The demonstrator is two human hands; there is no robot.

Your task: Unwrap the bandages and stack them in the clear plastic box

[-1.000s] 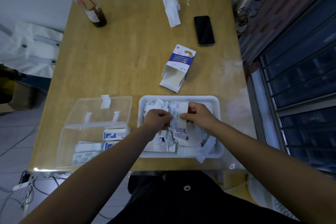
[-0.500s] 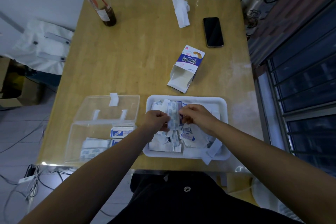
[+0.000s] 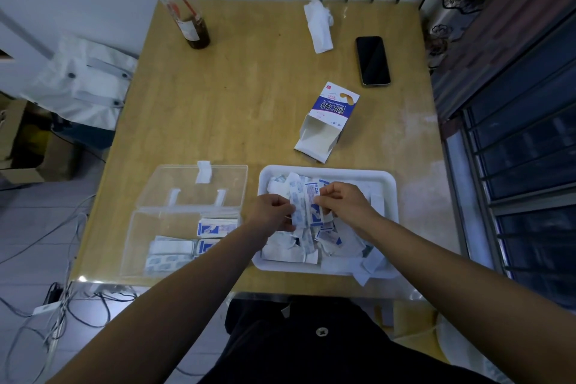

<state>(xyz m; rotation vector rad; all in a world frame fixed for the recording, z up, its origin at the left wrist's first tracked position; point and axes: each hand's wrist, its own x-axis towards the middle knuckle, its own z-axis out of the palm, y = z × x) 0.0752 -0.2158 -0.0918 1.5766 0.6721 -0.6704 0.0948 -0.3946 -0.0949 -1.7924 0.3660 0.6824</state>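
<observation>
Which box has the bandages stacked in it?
The clear plastic box left of the white tray, lid flipped open. The blue cardboard box beyond the tray lies open and looks empty.

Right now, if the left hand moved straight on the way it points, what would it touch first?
Beyond the bandage it pinches, the left hand would probably meet the right hand first, over the white tray; depth is hard to judge.
</observation>
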